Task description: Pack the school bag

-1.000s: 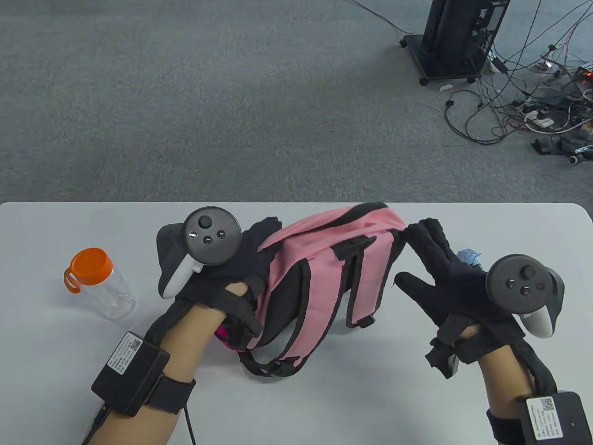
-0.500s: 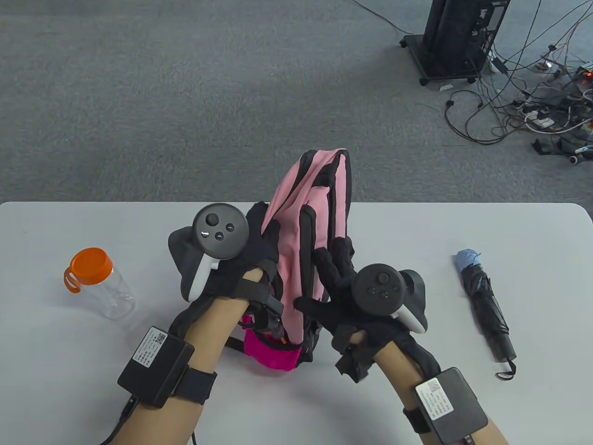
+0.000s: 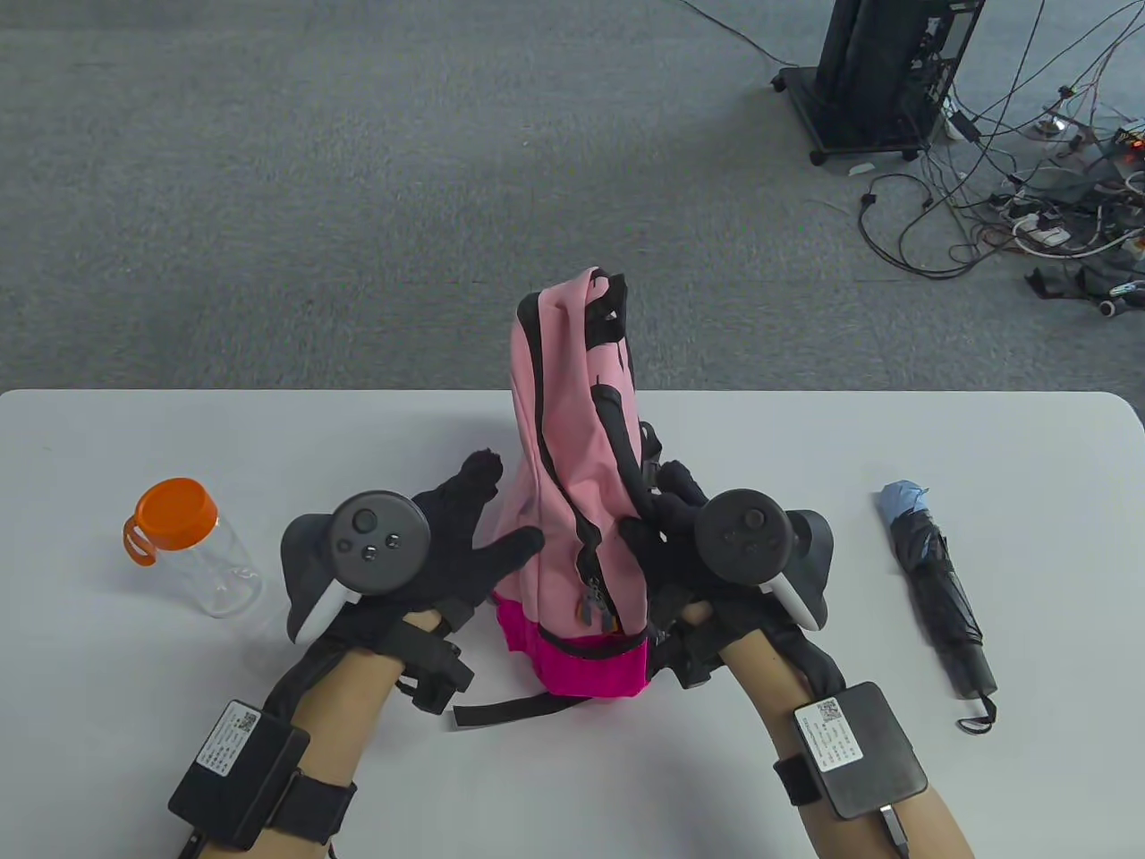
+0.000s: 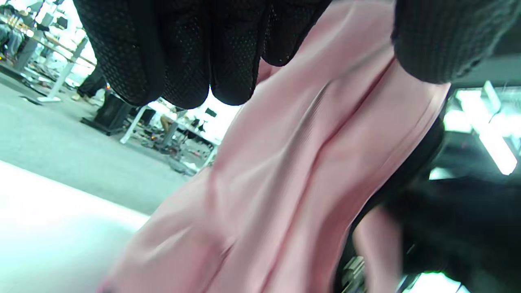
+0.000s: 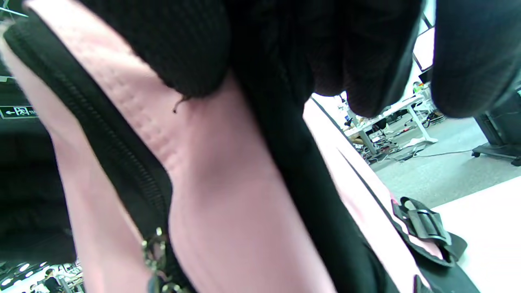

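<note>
The pink backpack with black trim and a magenta base stands upright at the middle of the table. My left hand lies open against its left side, thumb touching the fabric; the left wrist view shows the fingers over the pink cloth. My right hand grips the bag's right side at a black strap; in the right wrist view the thumb presses on the pink fabric. The zipper pull hangs low on the near face.
A clear bottle with an orange lid lies at the left. A folded dark umbrella lies at the right. A loose black strap trails on the table in front of the bag. Floor cables lie beyond the table.
The backpack went from lying flat to standing upright and turned its zipper side toward me. My right hand came in from the umbrella side and took hold. My left hand slid down and left.
</note>
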`<act>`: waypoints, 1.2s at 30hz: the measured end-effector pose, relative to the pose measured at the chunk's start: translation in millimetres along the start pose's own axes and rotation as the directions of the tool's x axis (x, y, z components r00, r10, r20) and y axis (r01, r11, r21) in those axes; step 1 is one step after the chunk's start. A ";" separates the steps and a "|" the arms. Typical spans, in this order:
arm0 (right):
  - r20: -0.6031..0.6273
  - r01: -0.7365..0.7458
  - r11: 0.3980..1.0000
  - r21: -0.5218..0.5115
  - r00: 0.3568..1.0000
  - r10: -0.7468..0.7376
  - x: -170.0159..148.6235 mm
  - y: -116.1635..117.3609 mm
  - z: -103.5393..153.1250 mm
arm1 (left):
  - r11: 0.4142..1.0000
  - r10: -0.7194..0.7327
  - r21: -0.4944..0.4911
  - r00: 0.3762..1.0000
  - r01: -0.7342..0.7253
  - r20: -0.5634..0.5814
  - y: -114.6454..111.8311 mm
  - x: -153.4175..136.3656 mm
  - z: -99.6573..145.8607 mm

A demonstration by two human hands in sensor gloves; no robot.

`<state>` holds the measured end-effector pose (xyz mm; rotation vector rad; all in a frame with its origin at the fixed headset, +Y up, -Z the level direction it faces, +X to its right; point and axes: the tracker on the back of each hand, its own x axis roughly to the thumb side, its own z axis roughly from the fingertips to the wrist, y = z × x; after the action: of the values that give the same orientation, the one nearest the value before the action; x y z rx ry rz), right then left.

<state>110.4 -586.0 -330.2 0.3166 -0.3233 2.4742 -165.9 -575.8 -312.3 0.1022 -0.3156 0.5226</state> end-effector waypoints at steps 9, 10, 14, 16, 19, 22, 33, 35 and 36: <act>-0.058 -0.152 0.987 -0.061 0.987 0.148 -15.0 -9.8 4.1 | 0.960 0.029 0.279 0.994 0.002 -0.109 -27.1 4.9 -18.2; -0.074 -0.136 0.990 -0.044 0.988 0.133 -17.8 -10.0 4.1 | 0.956 0.017 0.293 0.995 0.014 -0.103 -26.6 3.2 -17.9; -0.060 -0.191 0.981 -0.029 0.980 0.189 -13.9 -4.5 8.2 | 0.963 0.051 0.267 0.995 -0.027 -0.083 -27.4 0.9 -18.5; -0.052 -0.157 0.988 -0.013 0.986 0.156 -15.3 -6.6 9.5 | 0.968 0.016 0.250 0.998 0.000 -0.060 -26.9 0.6 -17.3; -0.073 -0.073 0.995 0.065 0.994 0.078 -23.1 -17.3 12.9 | 0.969 -0.010 0.247 0.998 0.026 -0.065 -25.7 -2.1 -13.2; -0.044 -0.155 0.984 0.083 0.986 0.159 -31.0 -37.9 17.0 | 0.970 0.037 0.243 0.997 -0.018 -0.072 -26.1 -8.7 -12.5; -0.347 -0.433 0.841 0.324 0.773 0.531 -135.6 -55.6 41.7 | 0.959 0.251 0.149 0.966 -0.240 -0.061 -37.9 -18.2 -9.3; -0.396 -0.415 0.831 0.371 0.738 0.546 -163.5 -46.5 48.9 | 0.962 0.233 0.160 0.971 -0.222 -0.055 -39.4 -19.2 -9.1; -0.405 -0.379 0.851 0.365 0.758 0.511 -181.9 -40.5 53.4 | 0.968 0.208 0.159 0.976 -0.196 -0.060 -39.6 -19.9 -9.1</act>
<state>285.0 -670.1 -328.2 -0.3410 0.1753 2.9630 -159.8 -617.8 -328.0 0.1988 -0.2123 0.7512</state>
